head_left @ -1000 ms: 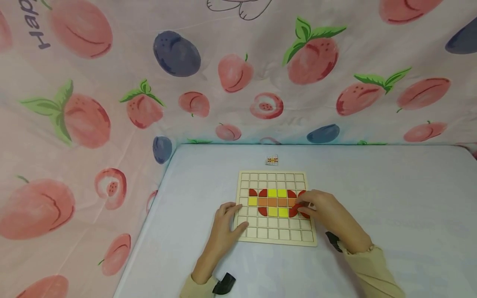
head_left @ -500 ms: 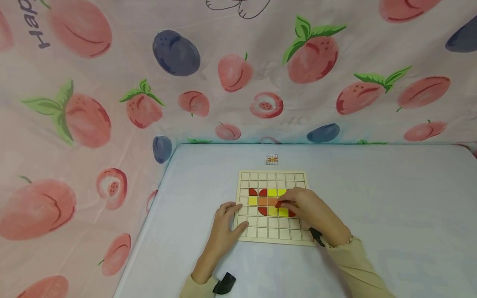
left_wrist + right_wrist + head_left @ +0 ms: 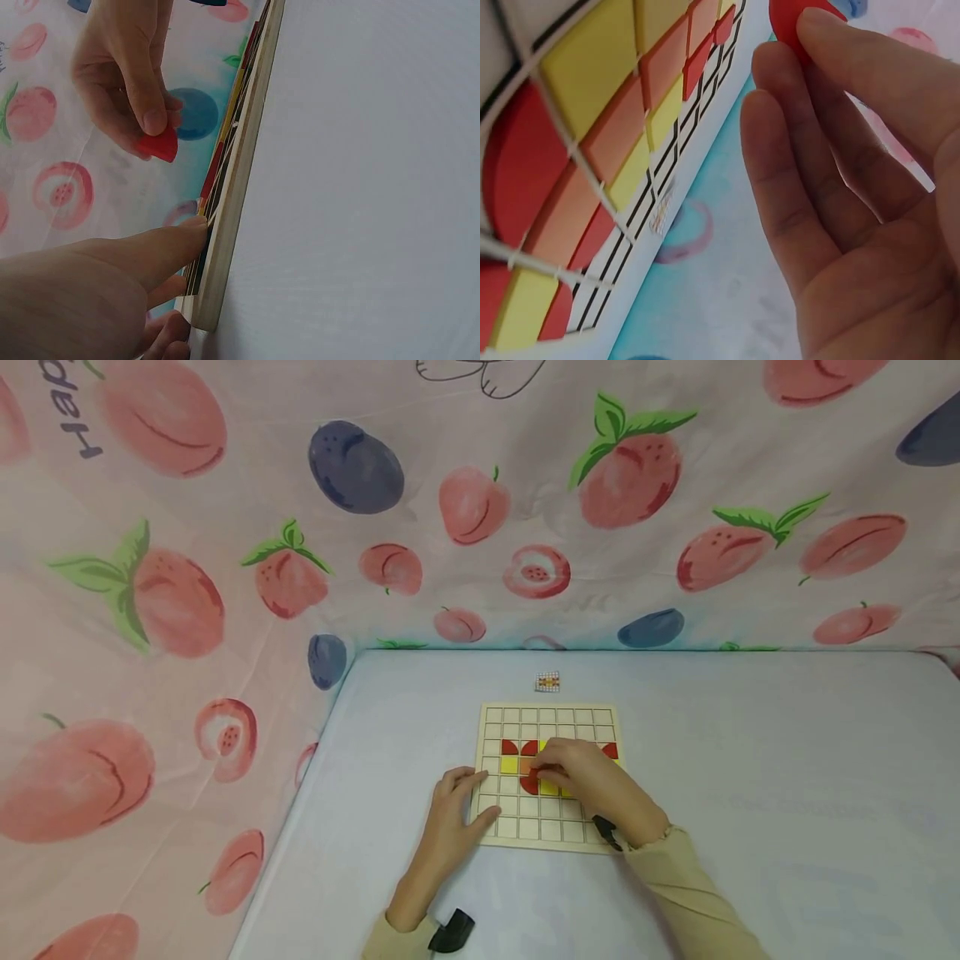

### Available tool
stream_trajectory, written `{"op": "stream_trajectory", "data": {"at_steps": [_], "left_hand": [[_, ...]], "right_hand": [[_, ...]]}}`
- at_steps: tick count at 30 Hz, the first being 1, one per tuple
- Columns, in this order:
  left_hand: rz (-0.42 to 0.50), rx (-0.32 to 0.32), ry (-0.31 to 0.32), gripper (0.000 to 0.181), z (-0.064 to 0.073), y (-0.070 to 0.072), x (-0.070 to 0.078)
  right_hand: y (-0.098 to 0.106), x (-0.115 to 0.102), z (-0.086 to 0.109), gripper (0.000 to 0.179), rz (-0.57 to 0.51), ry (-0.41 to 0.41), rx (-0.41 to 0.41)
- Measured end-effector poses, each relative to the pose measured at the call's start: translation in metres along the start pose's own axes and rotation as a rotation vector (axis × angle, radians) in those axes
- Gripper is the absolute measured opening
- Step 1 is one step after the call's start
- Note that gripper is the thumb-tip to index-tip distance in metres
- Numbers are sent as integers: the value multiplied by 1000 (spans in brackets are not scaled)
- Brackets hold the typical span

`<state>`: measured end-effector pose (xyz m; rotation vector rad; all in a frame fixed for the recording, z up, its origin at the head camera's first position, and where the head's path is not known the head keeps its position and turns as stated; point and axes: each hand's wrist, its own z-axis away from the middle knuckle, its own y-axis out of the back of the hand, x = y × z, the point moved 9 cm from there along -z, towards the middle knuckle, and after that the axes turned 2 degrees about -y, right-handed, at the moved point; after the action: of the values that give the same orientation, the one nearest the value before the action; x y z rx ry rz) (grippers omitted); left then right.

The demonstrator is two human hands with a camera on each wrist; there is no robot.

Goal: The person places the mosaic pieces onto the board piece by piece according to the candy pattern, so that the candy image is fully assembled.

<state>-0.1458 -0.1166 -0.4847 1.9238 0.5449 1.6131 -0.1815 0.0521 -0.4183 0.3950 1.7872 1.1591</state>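
A pale wooden grid board (image 3: 555, 831) lies on the table, with red quarter-round, yellow and orange tiles in its middle rows. My right hand (image 3: 596, 777) is over the board and covers several of those tiles. Between its thumb and fingers it pinches a red quarter-round tile (image 3: 161, 146), raised off the board; the same red tile (image 3: 786, 22) shows at the top of the right wrist view. My left hand (image 3: 452, 818) rests at the board's left edge, fingers relaxed, its thumb (image 3: 184, 234) touching the frame. A yellow tile (image 3: 509, 765) sits near the left side.
Behind the board lies a small card (image 3: 547, 682) printed with a coloured grid pattern. A pale cloth covers the table (image 3: 750, 777). Fruit-printed fabric (image 3: 465, 435) hangs at the back and on the left.
My right hand has moved leftward across the board with the red tile, uncovering a red tile at the right end. The left hand stays put.
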Motion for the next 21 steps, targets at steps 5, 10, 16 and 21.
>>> {"op": "stream_trajectory", "data": {"at_steps": [5, 10, 16, 21], "left_hand": [[8, -2, -13, 51, 1, 0, 2], [3, -4, -15, 51, 0, 1, 3], [-7, 1, -29, 51, 0, 1, 4], [-7, 14, -41, 50, -1, 2, 5]], "right_hand": [[-8, -3, -6, 17, -21, -31, -20], [-16, -6, -13, 15, -13, -16, -48], [-24, -8, -20, 12, -15, -14, -60], [-32, -9, -24, 9, -35, -20, -92]]}}
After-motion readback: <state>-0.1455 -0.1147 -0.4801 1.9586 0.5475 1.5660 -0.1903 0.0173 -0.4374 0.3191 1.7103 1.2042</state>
